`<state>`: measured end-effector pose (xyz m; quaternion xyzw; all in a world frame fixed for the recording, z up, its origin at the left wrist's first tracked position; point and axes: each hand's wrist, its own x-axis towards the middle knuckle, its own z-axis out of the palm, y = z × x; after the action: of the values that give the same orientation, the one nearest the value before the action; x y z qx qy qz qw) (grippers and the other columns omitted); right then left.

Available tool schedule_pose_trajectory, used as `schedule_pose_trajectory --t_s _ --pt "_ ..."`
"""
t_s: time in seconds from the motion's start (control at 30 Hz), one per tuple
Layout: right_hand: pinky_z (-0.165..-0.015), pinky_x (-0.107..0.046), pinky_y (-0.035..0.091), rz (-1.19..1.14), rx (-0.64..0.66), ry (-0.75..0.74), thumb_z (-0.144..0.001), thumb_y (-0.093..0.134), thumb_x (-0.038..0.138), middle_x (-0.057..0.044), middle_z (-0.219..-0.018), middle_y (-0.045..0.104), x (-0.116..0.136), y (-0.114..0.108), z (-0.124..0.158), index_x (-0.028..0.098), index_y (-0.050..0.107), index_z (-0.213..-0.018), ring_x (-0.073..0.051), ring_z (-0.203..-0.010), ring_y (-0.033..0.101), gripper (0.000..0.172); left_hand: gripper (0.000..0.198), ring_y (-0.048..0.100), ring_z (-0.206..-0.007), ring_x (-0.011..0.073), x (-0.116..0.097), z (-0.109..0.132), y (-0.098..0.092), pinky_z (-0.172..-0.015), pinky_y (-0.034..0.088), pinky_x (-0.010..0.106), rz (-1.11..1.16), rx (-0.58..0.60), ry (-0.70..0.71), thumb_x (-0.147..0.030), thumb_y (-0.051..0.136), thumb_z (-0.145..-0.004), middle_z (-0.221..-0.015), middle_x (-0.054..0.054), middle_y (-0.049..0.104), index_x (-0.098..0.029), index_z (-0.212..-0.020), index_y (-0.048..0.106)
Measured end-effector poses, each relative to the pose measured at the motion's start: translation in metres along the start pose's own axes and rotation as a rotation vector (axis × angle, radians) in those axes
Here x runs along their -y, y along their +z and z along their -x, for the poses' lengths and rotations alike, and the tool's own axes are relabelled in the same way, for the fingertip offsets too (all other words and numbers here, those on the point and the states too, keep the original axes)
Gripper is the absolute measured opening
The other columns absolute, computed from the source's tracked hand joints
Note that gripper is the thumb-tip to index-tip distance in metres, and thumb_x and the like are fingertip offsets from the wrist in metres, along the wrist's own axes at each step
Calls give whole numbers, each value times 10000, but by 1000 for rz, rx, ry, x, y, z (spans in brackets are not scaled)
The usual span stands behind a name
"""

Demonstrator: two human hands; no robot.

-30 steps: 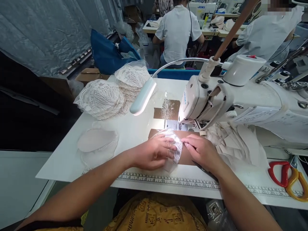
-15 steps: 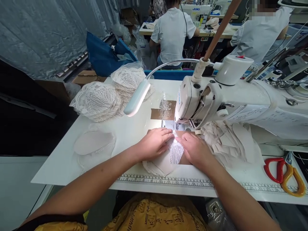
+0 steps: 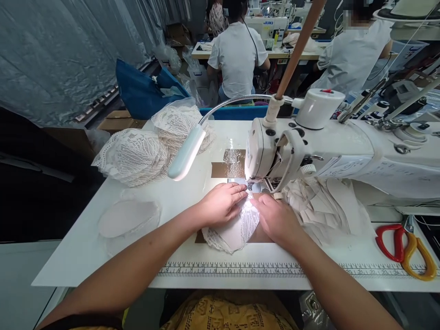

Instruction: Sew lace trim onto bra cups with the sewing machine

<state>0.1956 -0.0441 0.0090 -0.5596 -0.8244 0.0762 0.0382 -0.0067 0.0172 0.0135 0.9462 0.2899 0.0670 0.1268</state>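
Note:
A pale bra cup [image 3: 229, 236] with white lace along its edge lies under the needle area of a white sewing machine [image 3: 261, 146]. My left hand [image 3: 222, 204] rests over its upper left part, fingers together and fingertips close to the presser foot; the thumb is hidden. On the other side, my right hand [image 3: 277, 215] has thumb and forefinger closed at the lace edge, just in front of the foot. Both hands touch the cup, and its far end by the needle is mostly covered by fingers.
Stacked lace cups [image 3: 132, 156] sit at the back left, with a smooth oval cup [image 3: 129, 217] nearer. Cream fabric pieces [image 3: 323, 201] lie under the machine arm. Scissors [image 3: 407, 250] are at the right edge. A lamp [image 3: 187, 153] overhangs the table. Two people [image 3: 235, 57] sit beyond.
The camera view has shifted, so the table sits slightly lower in the picture. The cup appears turned a little, with more of its lace edge showing between my hands. Both hands stay on it.

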Motion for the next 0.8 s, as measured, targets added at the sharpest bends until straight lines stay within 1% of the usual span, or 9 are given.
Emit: schedule_pose_trajectory --t_s 0.13,0.23,0.4,0.47,0.53,0.6,0.67,0.73,0.8 --pt "-609 -292 291 -15 11 18 -856 417 95 -51 -876 606 1 1 -1 207 633 -1182 -168 -721 486 407 451 503 -1246 289 9 -4 -4 -1025 442 452 8 29 51 -261 500 -875 -1390 137 516 -107 -1295 562" --pt "-612 -289 296 -27 -3 13 -858 418 94 -50 -865 600 2 3 0 209 644 -1139 -168 -720 495 379 470 487 -1269 280 14 -5 -6 -1043 427 437 -2 49 69 -241 509 -852 -1405 123 502 -120 -1304 556" --pt "-644 -271 340 -73 -15 -55 -874 395 83 -38 -839 590 -1 5 1 231 620 -1161 -171 -752 521 394 483 480 -1283 252 14 1 -10 -1056 415 383 -31 71 96 -148 526 -806 -1404 115 506 -121 -1286 567" --pt "-670 -269 366 -108 -16 -86 -870 388 69 -35 -843 594 -3 1 4 233 605 -1166 -174 -778 534 402 471 494 -1260 267 8 7 -11 -1031 428 397 -62 31 47 -120 531 -785 -1399 106 513 -137 -1252 590" --pt "-674 -270 383 -135 -27 -94 -879 380 78 -39 -854 599 -5 -9 9 224 614 -1104 -177 -789 547 356 439 526 -1202 283 -1 14 -13 -989 447 408 -79 -44 3 -119 530 -779 -1379 108 527 -147 -1210 614" --pt "-650 -267 393 -155 -7 -84 -900 369 114 -37 -849 599 -6 -20 19 222 624 -994 -172 -763 560 292 386 564 -1116 273 -11 20 -15 -946 460 391 -53 -112 -9 -143 533 -788 -1312 110 572 -153 -1161 632" --pt "-623 -264 401 -169 43 -68 -915 366 155 -29 -845 599 -7 -28 32 230 615 -944 -162 -718 571 262 314 587 -1030 249 -18 25 -15 -905 464 362 -10 -135 -11 -189 556 -798 -1203 101 620 -162 -1098 644" --pt "-615 -269 418 -167 76 -62 -905 392 184 -29 -870 607 -9 -27 46 238 602 -994 -163 -701 587 235 220 594 -945 228 -23 28 -15 -845 467 333 3 -116 -37 -245 596 -795 -1079 84 642 -166 -993 651" --pt "-624 -284 440 -132 66 -66 -881 422 196 -42 -904 617 -12 -15 60 231 591 -1052 -177 -712 605 243 129 585 -867 211 -25 29 -12 -777 457 316 -26 -85 -83 -273 616 -790 -970 65 639 -166 -860 635"
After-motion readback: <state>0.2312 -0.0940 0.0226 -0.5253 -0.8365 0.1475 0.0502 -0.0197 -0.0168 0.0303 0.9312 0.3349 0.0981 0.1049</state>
